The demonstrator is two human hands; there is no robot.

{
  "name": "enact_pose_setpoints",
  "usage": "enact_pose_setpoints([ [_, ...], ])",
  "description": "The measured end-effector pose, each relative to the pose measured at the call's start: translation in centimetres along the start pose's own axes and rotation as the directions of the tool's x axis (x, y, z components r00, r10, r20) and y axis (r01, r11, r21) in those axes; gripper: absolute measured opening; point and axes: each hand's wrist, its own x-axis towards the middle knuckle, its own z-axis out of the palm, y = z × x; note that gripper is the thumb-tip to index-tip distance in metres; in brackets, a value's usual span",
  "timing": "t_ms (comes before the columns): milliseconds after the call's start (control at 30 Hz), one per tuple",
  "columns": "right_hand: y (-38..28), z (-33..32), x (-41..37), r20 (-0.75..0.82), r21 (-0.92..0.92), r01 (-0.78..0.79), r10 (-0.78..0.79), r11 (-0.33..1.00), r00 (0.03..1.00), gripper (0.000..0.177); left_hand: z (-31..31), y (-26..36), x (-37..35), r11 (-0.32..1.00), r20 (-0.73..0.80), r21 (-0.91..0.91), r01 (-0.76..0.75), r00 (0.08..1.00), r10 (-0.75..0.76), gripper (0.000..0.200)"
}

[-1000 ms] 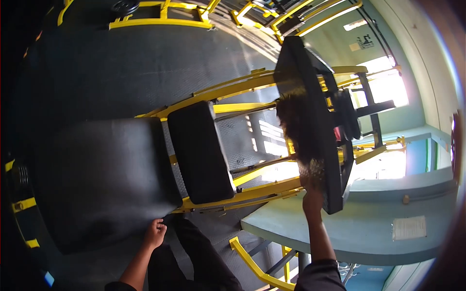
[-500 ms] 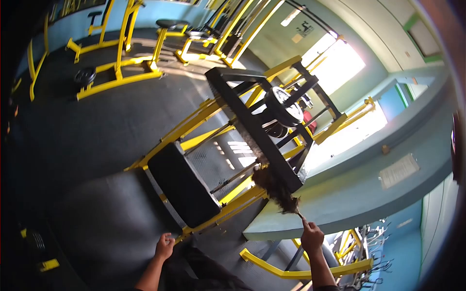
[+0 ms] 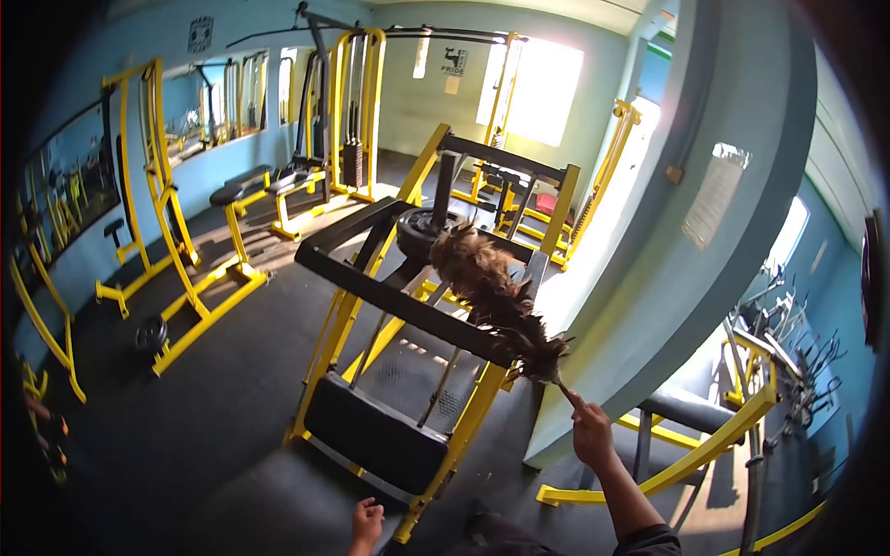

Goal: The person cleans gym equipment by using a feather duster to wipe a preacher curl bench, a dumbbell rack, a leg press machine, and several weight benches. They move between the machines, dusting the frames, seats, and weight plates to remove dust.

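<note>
My right hand [image 3: 591, 428] is closed round the thin handle of a brown feather duster [image 3: 487, 285]. The duster's feathers lie across the black frame [image 3: 408, 310] of a yellow weight machine, close to a dark weight plate [image 3: 422, 233] mounted on it. Low in the view, my left hand [image 3: 368, 524] holds nothing, its fingers loosely bent and slightly apart. It is nearest to the machine's black padded board [image 3: 375, 433], without visibly touching it.
A blue-green pillar [image 3: 640, 306] with a paper sheet [image 3: 717, 195] rises right of the machine. Another yellow-framed machine [image 3: 667, 482] stands at lower right. Yellow gym machines [image 3: 209, 306] and mirrors [image 3: 218, 107] line the left wall. Black flooring [image 3: 204, 417] surrounds the equipment.
The view has levelled and lifted. The duster has moved from the frame's near end up over its top, towards the weight plate. My left hand now sits lower in the view.
</note>
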Motion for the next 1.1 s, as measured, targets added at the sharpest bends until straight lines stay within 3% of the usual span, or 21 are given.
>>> enact_pose_setpoints([
  [67,1.3,0.5,0.8,-0.005,0.044,-0.009,0.009,0.999,1.000,0.050,1.8,3.7,0.3,0.998,0.019,-0.015,0.059,0.998,-0.059,0.037],
  [133,3.1,1.1,1.6,0.121,0.095,-0.061,0.050,0.994,0.991,0.047,3.8,6.1,1.6,0.999,0.046,0.035,0.000,0.999,-0.002,0.037],
  [200,6.2,1.4,3.0,0.099,0.109,-0.037,0.026,0.993,0.995,0.042,6.5,8.8,3.0,0.997,0.053,0.039,-0.069,0.996,0.067,0.037],
  [267,11.1,1.8,4.0,0.093,-0.236,0.050,-0.029,0.971,0.995,0.041,9.1,11.3,4.7,0.992,0.085,-0.002,-0.125,0.989,0.125,0.038],
  [300,13.8,1.8,5.1,0.060,-0.275,0.046,-0.031,0.960,0.998,0.039,10.5,12.6,5.4,0.983,0.123,-0.060,-0.175,0.976,0.181,0.039],
  [333,16.2,2.0,6.2,0.065,-0.342,-0.049,0.075,0.938,0.995,0.041,12.1,14.2,6.2,0.983,0.117,-0.039,-0.182,0.976,0.185,0.039],
  [400,22.1,3.7,8.5,-0.039,-0.179,-0.189,0.185,0.966,0.982,0.041,16.3,17.7,7.4,0.951,0.091,-0.077,-0.299,0.948,0.305,0.039],
  [533,26.5,4.8,13.2,-0.039,-0.176,-0.117,0.112,0.977,0.993,0.040,24.8,25.5,9.6,0.898,0.051,0.010,-0.440,0.897,0.439,0.035],
  [600,28.6,5.0,15.6,0.123,-0.154,-0.025,0.044,0.988,0.991,0.041,28.9,29.7,10.5,0.763,-0.026,0.229,-0.604,0.780,0.626,0.030],
  [633,29.6,6.1,16.8,0.106,-0.142,-0.135,0.151,0.981,0.983,0.042,31.1,32.4,10.4,0.699,-0.059,0.303,-0.648,0.719,0.692,0.025],
  [667,31.4,7.7,18.0,0.111,-0.131,-0.127,0.142,0.983,0.984,0.042,32.6,34.2,11.0,0.698,-0.069,0.311,-0.645,0.717,0.694,0.025],
  [733,34.6,10.6,20.2,-0.085,0.008,-0.322,0.321,0.947,0.943,0.041,35.1,36.8,12.1,0.461,0.014,0.476,-0.749,0.531,0.847,0.024],
  [800,34.9,9.9,23.3,-0.079,0.033,-0.331,0.332,0.943,0.940,0.039,37.3,38.2,13.3,0.446,0.015,0.480,-0.755,0.515,0.857,0.023],
  [900,35.5,9.4,28.5,0.059,-0.175,-0.374,0.389,0.911,0.919,0.039,39.5,38.1,15.8,0.476,-0.009,0.445,-0.759,0.528,0.849,0.018],
  [1033,35.0,10.0,34.0,0.048,-0.053,-0.264,0.267,0.963,0.963,0.041,40.8,37.3,16.1,0.405,-0.014,0.571,-0.714,0.485,0.874,0.014],
  [1100,34.1,10.7,36.1,0.109,-0.107,-0.260,0.272,0.960,0.956,0.042,40.9,37.1,16.3,0.449,-0.046,0.551,-0.703,0.512,0.858,0.016],
])
